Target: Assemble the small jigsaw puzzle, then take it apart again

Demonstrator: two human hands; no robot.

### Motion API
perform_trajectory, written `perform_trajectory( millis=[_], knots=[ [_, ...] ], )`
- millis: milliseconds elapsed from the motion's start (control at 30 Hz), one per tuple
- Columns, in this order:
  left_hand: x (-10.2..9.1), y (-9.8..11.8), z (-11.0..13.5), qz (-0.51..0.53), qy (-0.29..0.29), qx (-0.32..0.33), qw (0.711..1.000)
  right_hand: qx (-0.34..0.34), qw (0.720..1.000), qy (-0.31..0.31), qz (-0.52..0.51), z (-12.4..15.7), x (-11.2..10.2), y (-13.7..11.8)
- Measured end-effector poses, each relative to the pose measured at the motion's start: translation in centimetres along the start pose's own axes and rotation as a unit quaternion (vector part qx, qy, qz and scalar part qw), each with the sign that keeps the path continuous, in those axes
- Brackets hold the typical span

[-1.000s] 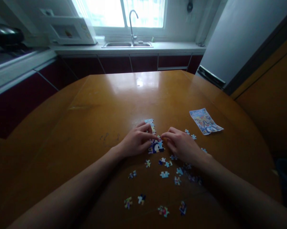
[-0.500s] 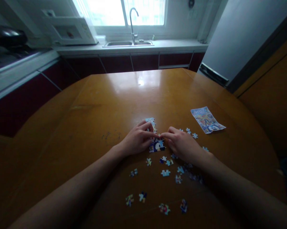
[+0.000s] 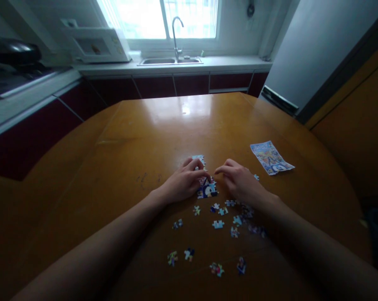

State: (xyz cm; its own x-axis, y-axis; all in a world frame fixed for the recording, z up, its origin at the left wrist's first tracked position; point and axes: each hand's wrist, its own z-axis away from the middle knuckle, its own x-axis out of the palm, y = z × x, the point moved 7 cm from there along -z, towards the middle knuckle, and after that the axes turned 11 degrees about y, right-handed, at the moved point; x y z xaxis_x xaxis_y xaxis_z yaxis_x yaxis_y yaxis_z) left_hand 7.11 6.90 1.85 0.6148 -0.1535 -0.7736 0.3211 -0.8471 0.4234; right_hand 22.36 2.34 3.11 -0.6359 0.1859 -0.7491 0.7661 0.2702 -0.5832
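Observation:
A partly joined jigsaw puzzle (image 3: 207,192) lies on the wooden table, with a dark blue and white cartoon picture along its lower end. My left hand (image 3: 186,180) rests over its left side, fingers bent and gripping it against the tabletop; the hand covers part of the joined pieces. Just right of the puzzle, a small gap away, my right hand (image 3: 239,179) hovers with its index finger bent forward and its fingers apart. I see nothing in it. Below the hands lie loose puzzle pieces, among them a light blue piece (image 3: 218,224) and a yellowish piece (image 3: 196,210).
A creased picture sheet (image 3: 272,158) lies to the right on the table (image 3: 163,138). Several more pieces are scattered nearer me, including a reddish one (image 3: 217,269). Beyond the table are a sink (image 3: 159,61), a microwave (image 3: 97,45) and a fridge (image 3: 314,46).
My right hand has drawn back to the right from the puzzle's edge, where its index finger was touching near my left fingers. My left hand stays on the puzzle. The view has tipped slightly.

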Motion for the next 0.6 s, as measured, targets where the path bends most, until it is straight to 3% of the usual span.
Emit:
perform_trajectory(
  millis=[133,300,600],
  knots=[
    [-0.8,-0.4,-0.2,0.024,0.046,-0.03,0.998,0.052,0.992,0.104,-0.047,-0.9,-4.2,2.4],
    [-1.3,-0.8,-0.3,0.031,0.075,-0.044,0.996,0.082,0.983,0.164,-0.006,-1.1,-8.1,5.2],
    [-1.5,-0.8,-0.4,0.034,0.074,-0.047,0.996,0.083,0.988,0.109,0.071,-0.4,-9.4,5.6]
  ],
)
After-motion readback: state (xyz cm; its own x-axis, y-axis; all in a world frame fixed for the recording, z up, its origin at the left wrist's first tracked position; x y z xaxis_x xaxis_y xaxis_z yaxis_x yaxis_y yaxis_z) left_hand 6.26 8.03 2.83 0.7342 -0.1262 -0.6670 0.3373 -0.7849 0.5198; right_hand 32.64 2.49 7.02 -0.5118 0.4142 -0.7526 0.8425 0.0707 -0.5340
